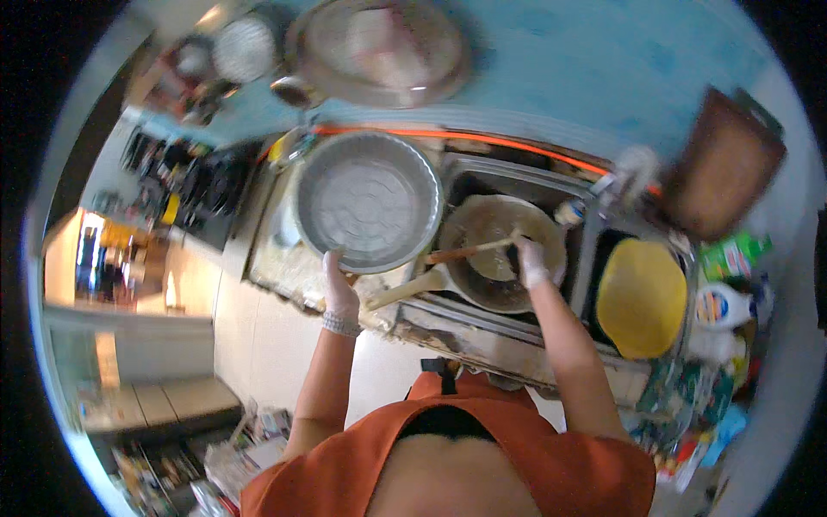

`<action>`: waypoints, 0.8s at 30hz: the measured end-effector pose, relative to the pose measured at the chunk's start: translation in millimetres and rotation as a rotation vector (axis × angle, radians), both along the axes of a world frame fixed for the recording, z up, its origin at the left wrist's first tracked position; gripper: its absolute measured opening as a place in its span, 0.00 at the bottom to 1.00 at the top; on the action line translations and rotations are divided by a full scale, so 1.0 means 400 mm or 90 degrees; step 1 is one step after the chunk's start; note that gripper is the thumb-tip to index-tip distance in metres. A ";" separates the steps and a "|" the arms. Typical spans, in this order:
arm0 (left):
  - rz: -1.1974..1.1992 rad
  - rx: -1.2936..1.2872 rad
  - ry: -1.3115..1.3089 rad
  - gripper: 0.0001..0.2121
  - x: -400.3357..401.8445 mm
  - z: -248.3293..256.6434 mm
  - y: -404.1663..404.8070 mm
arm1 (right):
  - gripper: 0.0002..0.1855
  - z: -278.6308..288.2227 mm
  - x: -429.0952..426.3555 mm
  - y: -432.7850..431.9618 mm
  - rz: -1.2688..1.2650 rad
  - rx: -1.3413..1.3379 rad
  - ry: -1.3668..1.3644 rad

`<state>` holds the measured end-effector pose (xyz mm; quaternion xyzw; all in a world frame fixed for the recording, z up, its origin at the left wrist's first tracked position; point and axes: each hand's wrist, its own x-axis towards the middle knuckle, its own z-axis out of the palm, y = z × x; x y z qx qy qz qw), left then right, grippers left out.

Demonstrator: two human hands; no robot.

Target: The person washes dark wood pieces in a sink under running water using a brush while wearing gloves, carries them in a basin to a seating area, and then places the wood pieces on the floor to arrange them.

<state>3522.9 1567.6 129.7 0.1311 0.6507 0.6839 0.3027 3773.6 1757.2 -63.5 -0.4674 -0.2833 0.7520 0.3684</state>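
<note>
My left hand (pixel 340 287) grips the near rim of a large round grey metal basin (pixel 368 200), tilted over the counter left of the sink. My right hand (pixel 531 258) is over a light-coloured pan (pixel 504 252) with a long handle, which sits on the left sink bowl. A utensil with a brown wooden handle (pixel 452 254) reaches from the pan's left rim to my right fingers, which are closed around its other end. The utensil's far end is hidden by the hand. Some liquid appears to lie in the pan.
A yellow plastic basin or board (pixel 643 297) rests over the right sink bowl (pixel 601 258). Green (pixel 736 256) and white bottles (pixel 723 306) stand to the right. A brown board (pixel 723 165) leans at the wall. A gas stove (pixel 207 187) is at the left.
</note>
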 end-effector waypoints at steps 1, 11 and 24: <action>0.081 0.002 -0.086 0.24 -0.019 0.005 -0.046 | 0.16 0.054 0.002 -0.027 0.052 -0.059 -0.025; 0.025 -0.005 -0.253 0.29 -0.464 -0.418 -0.530 | 0.18 0.316 0.042 -0.092 0.223 0.144 0.175; -0.016 -0.148 0.725 0.28 -0.110 -0.018 -0.184 | 0.17 0.060 -0.092 -0.077 0.529 0.317 -0.695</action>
